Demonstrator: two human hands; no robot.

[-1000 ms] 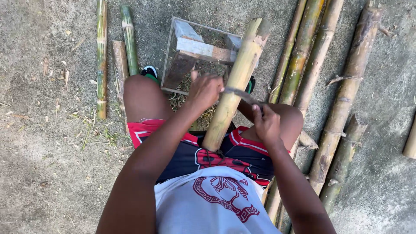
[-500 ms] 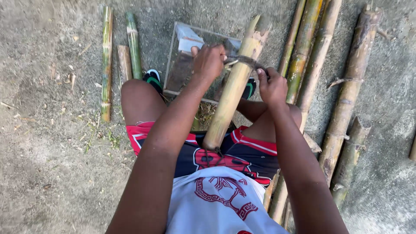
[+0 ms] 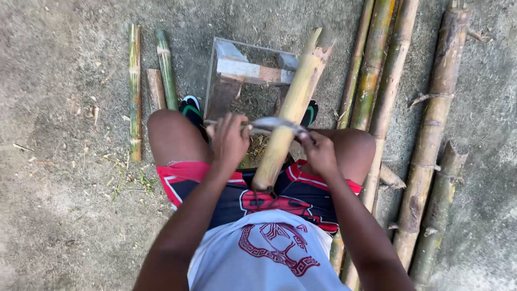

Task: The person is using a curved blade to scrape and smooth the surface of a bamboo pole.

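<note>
Bamboo pole (image 3: 291, 110) leans from lap onto wooden frame (image 3: 237, 67). Left hand (image 3: 230, 141), right hand (image 3: 319, 153) clench ends of curved blade (image 3: 272, 125) laid across pole. Best: even pressure, shallow angle, knees clear.

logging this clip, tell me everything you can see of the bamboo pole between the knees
The bamboo pole is a thick, pale yellow-tan culm, leaning away from the person. Its lower end rests at the lap against the red and black shorts; its upper end is ragged and splintered, reaching over a small wooden frame. A curved grey blade lies across its middle, gripped at one end by the left hand and at the other by the right hand.
</note>
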